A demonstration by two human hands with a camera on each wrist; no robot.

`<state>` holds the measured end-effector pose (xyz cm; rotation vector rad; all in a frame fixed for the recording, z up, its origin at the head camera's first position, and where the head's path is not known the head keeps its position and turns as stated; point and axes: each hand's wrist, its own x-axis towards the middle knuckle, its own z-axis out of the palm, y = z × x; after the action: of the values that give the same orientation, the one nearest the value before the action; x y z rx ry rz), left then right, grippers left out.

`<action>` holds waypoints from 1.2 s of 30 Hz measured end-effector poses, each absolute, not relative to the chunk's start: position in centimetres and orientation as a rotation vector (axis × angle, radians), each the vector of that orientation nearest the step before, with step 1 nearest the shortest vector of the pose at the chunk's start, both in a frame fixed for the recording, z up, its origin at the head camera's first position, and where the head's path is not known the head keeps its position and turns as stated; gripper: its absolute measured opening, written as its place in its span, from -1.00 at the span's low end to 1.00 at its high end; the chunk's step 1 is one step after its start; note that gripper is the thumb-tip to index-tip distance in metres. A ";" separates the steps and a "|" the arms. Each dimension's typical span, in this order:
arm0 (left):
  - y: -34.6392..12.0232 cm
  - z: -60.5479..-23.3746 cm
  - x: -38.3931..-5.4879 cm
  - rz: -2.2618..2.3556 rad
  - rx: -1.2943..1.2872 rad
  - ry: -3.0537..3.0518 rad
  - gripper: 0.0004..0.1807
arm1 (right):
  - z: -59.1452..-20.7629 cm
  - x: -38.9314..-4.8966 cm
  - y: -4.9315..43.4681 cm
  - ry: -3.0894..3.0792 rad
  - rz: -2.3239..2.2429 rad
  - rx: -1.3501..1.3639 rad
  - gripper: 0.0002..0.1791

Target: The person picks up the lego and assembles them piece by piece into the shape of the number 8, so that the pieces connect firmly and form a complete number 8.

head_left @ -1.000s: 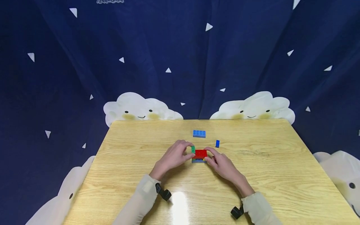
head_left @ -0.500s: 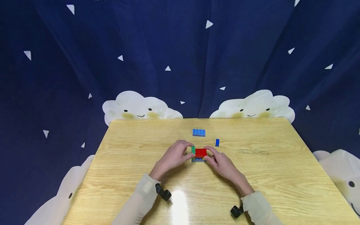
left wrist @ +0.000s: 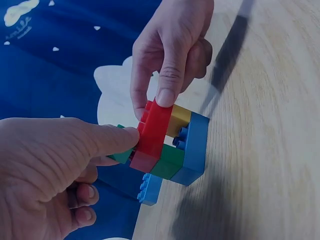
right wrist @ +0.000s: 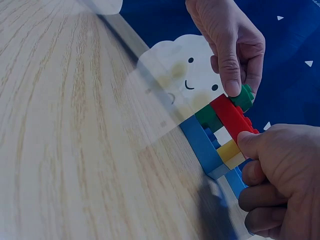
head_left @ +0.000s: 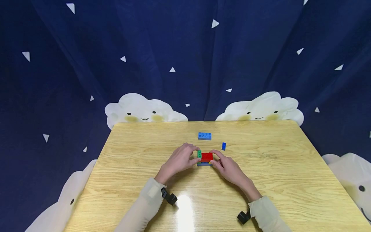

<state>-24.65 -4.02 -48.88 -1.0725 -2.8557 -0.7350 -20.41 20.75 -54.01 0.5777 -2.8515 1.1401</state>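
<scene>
Pinching a green brick (head_left: 199,154) in the left hand (head_left: 180,158), lower middle of frame. Gripping a red brick (head_left: 207,157) (stacked, btw) with the right hand (head_left: 229,168).

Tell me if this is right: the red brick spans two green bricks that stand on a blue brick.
Not quite: only one support is a green brick; the other, by the right hand, is a yellow brick, as the right wrist view shows. The red brick spans both, which stand on a blue brick.
</scene>
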 end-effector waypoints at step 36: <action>-4.3 -51.4 -24.0 -1.038 -0.918 -2.799 -0.54 | -53.5 -20.5 20.7 -2.917 1.146 0.546 -0.50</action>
<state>-23.99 -4.27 -51.37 -0.9175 -2.7993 -1.0384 -20.55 20.74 -53.54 0.5455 -2.9174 1.1462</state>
